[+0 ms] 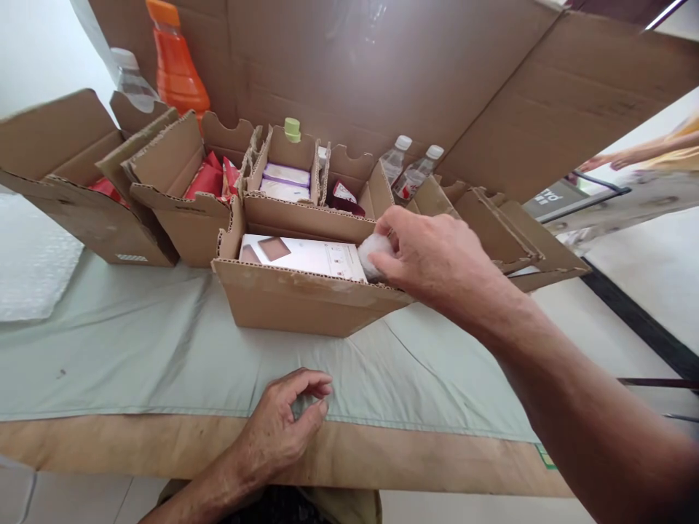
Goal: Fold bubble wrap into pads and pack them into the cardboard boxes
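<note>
My R hand point(434, 251) pinches a white bundle point(374, 256), R end of front cardbd box point(295, 302), beside white printed carton point(306, 255). My L hand point(284, 418) half-curled, thumb & fingertips apart, abv table edge point(136, 440).

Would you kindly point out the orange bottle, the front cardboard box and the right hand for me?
Orange bottle point(180, 76), head view: middle of its body.
Front cardboard box point(295, 300), head view: its near outer wall.
Right hand point(430, 251), head view: back of the hand.

Bright, soft light — glare on cardboard panel point(382, 80).
</note>
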### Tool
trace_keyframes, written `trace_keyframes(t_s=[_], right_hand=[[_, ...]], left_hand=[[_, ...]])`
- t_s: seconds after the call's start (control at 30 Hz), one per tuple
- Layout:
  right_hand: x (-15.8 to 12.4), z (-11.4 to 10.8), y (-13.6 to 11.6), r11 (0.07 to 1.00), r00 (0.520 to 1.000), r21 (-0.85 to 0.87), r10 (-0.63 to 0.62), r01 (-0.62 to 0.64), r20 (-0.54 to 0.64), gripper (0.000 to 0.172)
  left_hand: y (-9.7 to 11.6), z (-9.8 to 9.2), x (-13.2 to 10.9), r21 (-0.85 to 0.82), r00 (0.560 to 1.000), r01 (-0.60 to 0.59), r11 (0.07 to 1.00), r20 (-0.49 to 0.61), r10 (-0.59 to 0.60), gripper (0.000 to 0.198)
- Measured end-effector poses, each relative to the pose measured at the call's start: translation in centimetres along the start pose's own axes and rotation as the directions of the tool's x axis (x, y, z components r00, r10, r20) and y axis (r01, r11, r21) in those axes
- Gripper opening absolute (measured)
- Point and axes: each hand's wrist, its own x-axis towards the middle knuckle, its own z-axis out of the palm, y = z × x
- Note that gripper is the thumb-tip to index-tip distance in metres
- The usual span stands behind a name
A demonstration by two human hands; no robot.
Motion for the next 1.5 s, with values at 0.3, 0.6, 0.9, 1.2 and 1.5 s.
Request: trace_keyframes(t_s=[0.3, 0.6, 0.9, 1.2, 1.5], right_hand=[[2.3, -0.3, 0.7, 1.0, 0.952, -0.01, -0.005, 0.009, 0.305, 0.021], [2.3, 1.4, -0.7, 0.967, 0.973, -0.247, -0.012, 0.07, 0.23, 0.025], [-6.2, 0.8, 5.7, 0.923, 0.927, 0.385, 0.135, 0.011, -0.35, 0.025], [-8.3, 13.5, 3.9, 0.623, 0.998, 0.782, 0.05, -0.006, -0.032, 0.053], [-15.1, 15.6, 1.8, 0.702, 0.956, 0.711, 0.194, 0.021, -0.219, 0.034]], left_hand=[[-0.4, 0.1, 0.1, 0.035, 0.997, -0.071, 0.997, -0.014, 0.072, 0.029], [-0.3, 0.1, 0.2, 0.106, 0.979, -0.193, 0.975, -0.046, 0.199, 0.024], [0.7, -5.6, -1.6, 0.358, 0.805, -0.213, 0.909, -0.463, 0.371, 0.024], [2.1, -10.2, 3.1, 0.104, 0.822, -0.142, 0.984, -0.541, 0.176, 0.082], [2.6, -5.4, 0.4, 0.026, 0.896, -0.175, 0.984, -0.411, 0.171, 0.064]])
